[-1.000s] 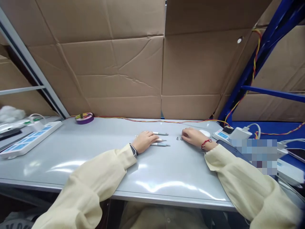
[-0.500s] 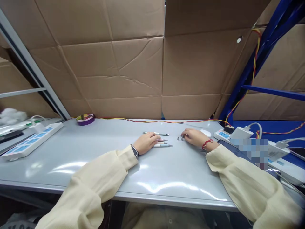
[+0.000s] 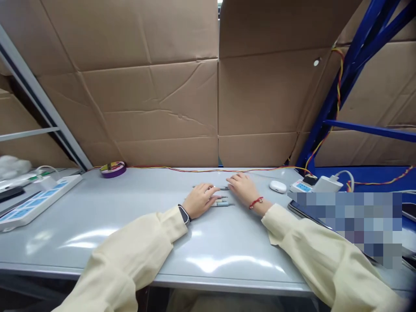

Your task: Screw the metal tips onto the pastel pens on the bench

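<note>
Several slim pens lie side by side across the table, their tips pointing right. My left hand (image 3: 200, 200) is over them, fingers curled on the farthest pen, with thumb and forefinger a little apart. Part of that far pen (image 3: 224, 188) shows beyond the fingers. The nearest pen, pale blue (image 3: 222, 204), sticks out below the thumb. My right hand (image 3: 243, 189) is at the far pen's tip, fingers bent and close together. What its fingertips hold is too small and covered to make out.
A white earbud case (image 3: 277, 186) lies right of my right hand. Power strips stand at the left (image 3: 42, 201) and right (image 3: 300, 186). A roll of purple tape (image 3: 113, 170) sits at the back left. A cable (image 3: 182, 170) runs along the cardboard wall (image 3: 162, 108).
My right hand has moved left, from the small grey cone-shaped pieces to the far pen's tip. The pieces no longer show. My left hand's fingers have shifted over the pens.
</note>
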Demonstrator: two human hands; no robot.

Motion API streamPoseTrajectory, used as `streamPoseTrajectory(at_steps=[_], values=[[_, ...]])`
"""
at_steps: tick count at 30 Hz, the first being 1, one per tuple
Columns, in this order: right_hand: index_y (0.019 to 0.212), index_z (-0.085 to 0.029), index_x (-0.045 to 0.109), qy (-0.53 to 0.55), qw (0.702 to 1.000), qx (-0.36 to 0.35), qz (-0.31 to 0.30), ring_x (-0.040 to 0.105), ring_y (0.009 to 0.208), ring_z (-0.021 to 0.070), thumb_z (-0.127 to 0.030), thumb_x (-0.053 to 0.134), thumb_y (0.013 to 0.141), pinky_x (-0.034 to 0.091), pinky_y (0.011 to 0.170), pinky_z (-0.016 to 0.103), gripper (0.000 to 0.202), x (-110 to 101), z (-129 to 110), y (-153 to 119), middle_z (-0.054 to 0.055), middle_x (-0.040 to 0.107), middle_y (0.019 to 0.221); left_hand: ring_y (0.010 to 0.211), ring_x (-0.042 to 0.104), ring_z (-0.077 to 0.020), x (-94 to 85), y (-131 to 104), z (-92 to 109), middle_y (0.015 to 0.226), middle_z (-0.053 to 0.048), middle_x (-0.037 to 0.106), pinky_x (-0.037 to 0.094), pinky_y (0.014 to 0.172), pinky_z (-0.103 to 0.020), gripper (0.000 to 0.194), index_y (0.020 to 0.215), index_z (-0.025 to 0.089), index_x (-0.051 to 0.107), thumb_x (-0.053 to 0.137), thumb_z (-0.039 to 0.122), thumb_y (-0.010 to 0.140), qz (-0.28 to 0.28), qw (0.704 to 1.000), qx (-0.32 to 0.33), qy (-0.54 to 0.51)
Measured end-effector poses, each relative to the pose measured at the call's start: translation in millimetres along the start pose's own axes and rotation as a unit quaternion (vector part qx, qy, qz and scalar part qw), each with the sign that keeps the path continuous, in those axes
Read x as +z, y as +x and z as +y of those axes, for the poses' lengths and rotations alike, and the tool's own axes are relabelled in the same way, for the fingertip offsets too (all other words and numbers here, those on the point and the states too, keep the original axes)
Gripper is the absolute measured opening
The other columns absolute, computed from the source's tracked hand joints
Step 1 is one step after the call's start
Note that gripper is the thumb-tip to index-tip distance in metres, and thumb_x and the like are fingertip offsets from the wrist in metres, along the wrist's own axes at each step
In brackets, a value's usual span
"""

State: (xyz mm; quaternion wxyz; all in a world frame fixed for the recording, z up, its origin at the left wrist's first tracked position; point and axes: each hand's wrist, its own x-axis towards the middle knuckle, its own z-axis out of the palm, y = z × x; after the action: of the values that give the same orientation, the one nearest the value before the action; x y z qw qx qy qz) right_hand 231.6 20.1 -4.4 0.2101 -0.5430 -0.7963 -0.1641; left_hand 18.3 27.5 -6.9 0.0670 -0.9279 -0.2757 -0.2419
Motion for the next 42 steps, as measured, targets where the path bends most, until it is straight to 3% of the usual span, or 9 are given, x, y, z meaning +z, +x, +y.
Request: streamPoseTrajectory(at_steps=[3, 6, 12, 15, 20, 24, 29, 36, 42], values=[[0.076, -0.020, 0.068, 0.015, 1.000, -0.018, 0.000, 0.054, 0.087, 0.0249, -0.016, 0.058, 0.082, 0.041, 0.072, 0.036, 0.012, 11, -6, 3, 0.008, 0.067, 0.079, 0.096, 0.052, -0.0201, -0.2, -1, 0, 0.106, -0.008, 0.056, 0.044, 0.085, -0.034, 0.028, 0.115, 0.020, 0.051, 0.035, 0.031, 0.094, 0.013, 1.000, 0.002, 0.006], [0.074, -0.021, 0.067, 0.038, 0.999, -0.020, 0.026, 0.055, 0.083, 0.0227, -0.018, 0.055, 0.085, 0.041, 0.070, 0.035, 0.017, 13, -4, 3, 0.006, 0.067, 0.074, 0.096, 0.052, -0.0197, -0.1, -1, 0, 0.106, -0.008, 0.055, 0.044, 0.084, -0.034, 0.028, 0.117, 0.020, 0.050, 0.037, 0.029, 0.093, 0.031, 0.999, 0.003, 0.017], [0.090, -0.018, 0.062, 0.109, 0.985, -0.029, 0.133, 0.055, 0.086, 0.0218, -0.025, 0.043, 0.092, 0.041, 0.078, 0.036, 0.020, -11, -11, -12, 0.007, 0.066, 0.083, 0.109, 0.046, -0.0250, -3.9, -1, 1, 0.117, -0.010, 0.052, 0.036, 0.093, -0.043, 0.032, 0.121, 0.024, 0.048, 0.043, 0.035, 0.091, 0.085, 0.994, -0.001, 0.063], [0.087, -0.018, 0.060, 0.154, 0.974, -0.056, 0.158, 0.055, 0.080, 0.0197, -0.030, 0.038, 0.094, 0.043, 0.073, 0.033, 0.026, -22, -25, -28, 0.007, 0.064, 0.081, 0.103, 0.052, -0.0239, -8.2, -3, 9, 0.112, -0.008, 0.057, 0.033, 0.094, -0.045, 0.032, 0.121, 0.026, 0.047, 0.044, 0.037, 0.092, 0.067, 0.995, 0.013, 0.080], [0.064, -0.021, 0.049, 0.167, 0.983, -0.048, 0.052, 0.048, 0.061, 0.0179, -0.034, 0.027, 0.096, 0.039, 0.056, 0.030, 0.042, -23, -35, -40, 0.004, 0.054, 0.062, 0.073, 0.060, -0.0186, -8.2, -6, 25, 0.081, -0.003, 0.064, 0.043, 0.070, -0.032, 0.026, 0.113, 0.019, 0.050, 0.041, 0.033, 0.093, -0.013, 0.996, 0.042, 0.072], [0.069, -0.020, 0.052, 0.184, 0.982, -0.042, -0.001, 0.050, 0.067, 0.0186, -0.035, 0.030, 0.096, 0.042, 0.059, 0.030, 0.037, -16, -27, -37, 0.004, 0.056, 0.068, 0.075, 0.061, -0.0180, -3.8, -8, 26, 0.084, -0.003, 0.064, 0.044, 0.068, -0.030, 0.022, 0.109, 0.018, 0.050, 0.035, 0.026, 0.095, -0.046, 0.997, 0.029, 0.048], [0.091, -0.020, 0.056, 0.250, 0.966, -0.062, -0.001, 0.053, 0.085, 0.0205, -0.036, 0.043, 0.092, 0.045, 0.073, 0.034, 0.021, -14, -26, -36, 0.007, 0.062, 0.089, 0.086, 0.061, -0.0170, -4.3, -8, 19, 0.096, -0.003, 0.065, 0.045, 0.073, -0.028, 0.023, 0.112, 0.019, 0.047, 0.035, 0.017, 0.093, -0.079, 0.997, 0.002, 0.006], [0.068, -0.020, 0.055, 0.198, 0.977, -0.059, -0.055, 0.049, 0.068, 0.0195, -0.032, 0.032, 0.095, 0.042, 0.064, 0.033, 0.037, -15, -27, -36, 0.004, 0.058, 0.065, 0.094, 0.061, -0.0182, -8.3, -10, 20, 0.106, -0.003, 0.064, 0.046, 0.078, -0.029, 0.036, 0.118, 0.022, 0.047, 0.035, 0.007, 0.086, -0.121, 0.992, -0.017, -0.041], [0.092, -0.020, 0.059, 0.257, 0.962, -0.086, -0.026, 0.053, 0.084, 0.0203, -0.033, 0.046, 0.091, 0.043, 0.075, 0.034, 0.018, -16, -21, -39, 0.006, 0.063, 0.090, 0.095, 0.062, -0.0184, -10.6, -10, 20, 0.111, -0.002, 0.062, 0.046, 0.079, -0.029, 0.040, 0.122, 0.023, 0.042, 0.033, 0.008, 0.086, -0.140, 0.987, -0.025, -0.079]])
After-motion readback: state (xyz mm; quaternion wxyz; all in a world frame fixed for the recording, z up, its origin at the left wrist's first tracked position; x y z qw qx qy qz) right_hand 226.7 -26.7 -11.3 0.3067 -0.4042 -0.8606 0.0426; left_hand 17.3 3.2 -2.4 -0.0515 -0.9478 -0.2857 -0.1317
